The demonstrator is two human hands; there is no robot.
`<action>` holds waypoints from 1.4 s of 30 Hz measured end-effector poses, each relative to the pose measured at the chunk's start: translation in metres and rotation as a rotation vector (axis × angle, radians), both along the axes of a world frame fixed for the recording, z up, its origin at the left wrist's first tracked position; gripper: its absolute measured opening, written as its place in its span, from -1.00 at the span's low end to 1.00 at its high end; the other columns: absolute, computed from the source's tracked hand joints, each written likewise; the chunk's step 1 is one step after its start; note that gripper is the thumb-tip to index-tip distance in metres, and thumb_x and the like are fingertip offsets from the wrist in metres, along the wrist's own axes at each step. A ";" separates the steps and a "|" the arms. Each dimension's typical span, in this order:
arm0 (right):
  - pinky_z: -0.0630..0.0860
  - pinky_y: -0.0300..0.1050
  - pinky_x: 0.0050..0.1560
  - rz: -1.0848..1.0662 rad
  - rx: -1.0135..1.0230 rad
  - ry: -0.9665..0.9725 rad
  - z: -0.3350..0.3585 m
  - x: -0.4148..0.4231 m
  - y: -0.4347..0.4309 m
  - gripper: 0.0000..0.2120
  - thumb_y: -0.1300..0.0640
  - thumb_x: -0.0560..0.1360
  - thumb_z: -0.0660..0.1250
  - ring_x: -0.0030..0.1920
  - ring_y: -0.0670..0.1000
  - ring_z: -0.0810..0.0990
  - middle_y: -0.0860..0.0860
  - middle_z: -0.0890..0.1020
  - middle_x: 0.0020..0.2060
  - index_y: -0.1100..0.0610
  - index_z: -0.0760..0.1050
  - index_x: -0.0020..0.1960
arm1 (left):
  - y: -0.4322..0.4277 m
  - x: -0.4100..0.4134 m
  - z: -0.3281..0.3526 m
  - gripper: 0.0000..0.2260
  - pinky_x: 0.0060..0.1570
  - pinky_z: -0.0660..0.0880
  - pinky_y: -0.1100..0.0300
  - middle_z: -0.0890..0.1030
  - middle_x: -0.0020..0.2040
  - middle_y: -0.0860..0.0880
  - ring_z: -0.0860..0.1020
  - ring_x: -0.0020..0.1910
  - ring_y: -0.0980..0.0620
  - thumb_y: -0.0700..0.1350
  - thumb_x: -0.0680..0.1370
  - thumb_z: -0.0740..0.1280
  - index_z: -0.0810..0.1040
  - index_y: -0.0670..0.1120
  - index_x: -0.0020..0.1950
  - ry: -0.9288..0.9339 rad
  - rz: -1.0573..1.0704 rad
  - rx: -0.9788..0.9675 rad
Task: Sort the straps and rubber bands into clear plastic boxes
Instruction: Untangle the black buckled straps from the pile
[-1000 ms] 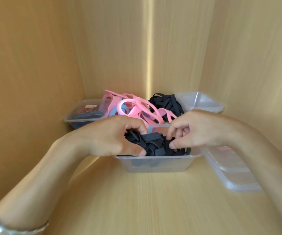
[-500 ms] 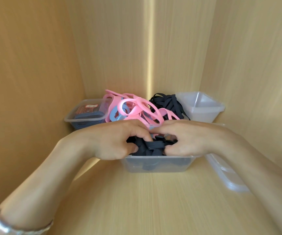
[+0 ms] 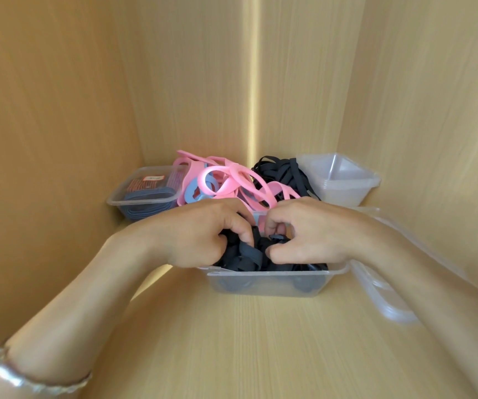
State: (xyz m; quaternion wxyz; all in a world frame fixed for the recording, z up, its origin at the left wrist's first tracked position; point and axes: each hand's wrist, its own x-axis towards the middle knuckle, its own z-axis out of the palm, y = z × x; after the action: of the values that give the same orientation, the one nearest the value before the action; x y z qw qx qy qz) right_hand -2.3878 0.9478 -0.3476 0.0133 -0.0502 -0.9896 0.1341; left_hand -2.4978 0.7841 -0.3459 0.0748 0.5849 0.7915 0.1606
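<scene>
Head view: at the middle of the wooden shelf (image 3: 261, 347), the left hand (image 3: 200, 234) curls its fingers round the black straps (image 3: 249, 254) heaped in the clear plastic box (image 3: 269, 285), while the right hand (image 3: 309, 234) pinches the same tangle between thumb and bent fingers. To finish well, I judge both should press loose ends below the rim without dragging the box. Pink bands (image 3: 232, 182) wait unsorted by the shelf's back corner.

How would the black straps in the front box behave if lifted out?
Probably floppy: the black straps lie folded and bunched in the clear box. Likely to come out tangled, since they loop over one another. Probably light, being thin, flat bands.
</scene>
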 end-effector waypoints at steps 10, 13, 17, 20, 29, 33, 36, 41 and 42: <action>0.51 0.02 -0.21 -0.052 0.000 0.092 -0.001 -0.001 0.002 -0.81 -0.14 0.25 0.30 -0.23 0.03 0.51 -0.09 0.51 -0.27 -0.05 0.39 -0.27 | 0.013 0.014 0.011 -0.63 0.09 0.37 0.20 0.46 0.13 0.02 0.41 0.11 0.06 -0.41 0.44 0.13 0.49 0.05 -0.04 0.106 0.030 -0.241; 0.48 -0.04 -0.23 -0.071 -0.016 0.083 -0.001 -0.001 0.003 -0.85 -0.08 0.32 0.34 -0.25 -0.01 0.50 -0.10 0.51 -0.28 -0.05 0.41 -0.27 | 0.015 0.013 0.011 -0.62 0.18 0.39 0.10 0.40 0.13 0.07 0.39 0.15 0.06 -0.36 0.45 0.13 0.41 0.16 -0.09 0.103 0.044 -0.302; 0.48 -0.05 -0.22 -0.078 -0.025 0.038 -0.001 -0.001 0.005 -0.87 -0.08 0.34 0.33 -0.23 -0.02 0.52 -0.11 0.53 -0.26 -0.05 0.45 -0.22 | 0.020 0.015 0.006 -0.68 0.20 0.40 0.02 0.37 0.09 0.11 0.41 0.16 0.01 -0.29 0.50 0.14 0.41 0.11 0.09 0.075 0.082 -0.327; 0.52 -0.01 -0.16 -0.065 -0.003 0.040 -0.002 -0.001 0.007 -0.88 -0.09 0.32 0.32 -0.19 -0.03 0.53 -0.12 0.55 -0.24 -0.06 0.45 -0.21 | 0.023 0.015 0.002 -0.66 0.19 0.40 0.09 0.33 0.10 0.10 0.39 0.16 0.01 -0.28 0.52 0.14 0.32 0.09 0.20 0.042 0.100 -0.300; 0.42 -0.17 0.02 0.025 -0.006 0.050 -0.002 -0.001 0.023 -0.71 -0.15 0.47 0.36 -0.10 -0.21 0.43 -0.22 0.46 -0.10 -0.14 0.57 0.17 | -0.002 0.001 0.001 -0.69 0.24 0.34 0.26 0.47 0.26 0.25 0.41 0.26 0.24 0.02 0.64 0.14 0.34 0.28 0.37 -0.200 0.169 0.064; 0.46 -0.10 0.01 0.056 -0.022 0.057 -0.003 -0.002 0.024 -0.71 -0.15 0.47 0.37 -0.11 -0.15 0.47 -0.13 0.50 -0.17 -0.17 0.61 0.17 | 0.002 0.012 0.001 -0.28 0.42 0.16 0.24 0.21 0.49 0.29 0.12 0.47 0.30 0.48 0.41 0.12 0.11 0.26 0.51 -0.177 0.049 -0.055; 0.49 0.05 0.01 0.068 -0.010 0.022 -0.005 -0.005 0.025 -0.73 -0.16 0.46 0.38 -0.08 0.07 0.53 0.11 0.56 -0.15 -0.11 0.64 0.10 | 0.006 0.020 -0.006 -0.01 0.49 -0.22 0.10 -0.26 0.53 0.24 -0.29 0.51 0.19 0.59 0.24 0.02 -0.28 0.20 0.52 -0.004 0.215 -0.298; 0.51 0.00 0.09 0.063 -0.026 -0.004 -0.002 -0.004 0.024 -0.69 -0.20 0.46 0.36 -0.04 -0.03 0.55 -0.01 0.62 -0.14 -0.22 0.59 0.18 | 0.010 0.029 -0.004 -0.04 0.49 -0.28 0.04 -0.31 0.54 0.12 -0.34 0.50 0.14 0.49 0.23 -0.14 -0.33 0.10 0.53 0.081 0.226 -0.359; 0.51 -0.03 0.08 0.059 -0.031 -0.001 -0.001 -0.003 0.024 -0.69 -0.20 0.46 0.36 -0.07 -0.06 0.54 -0.07 0.61 -0.18 -0.23 0.59 0.18 | 0.010 0.028 -0.004 -0.04 0.50 -0.27 0.00 -0.32 0.54 0.12 -0.34 0.49 0.14 0.50 0.23 -0.16 -0.34 0.10 0.53 0.087 0.231 -0.366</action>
State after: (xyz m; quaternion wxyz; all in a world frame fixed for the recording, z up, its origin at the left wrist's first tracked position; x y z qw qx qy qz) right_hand -2.3904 0.9718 -0.3490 0.0079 -0.0213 -0.9885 0.1496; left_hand -2.4693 0.7939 -0.3497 0.1267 0.4733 0.8717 -0.0037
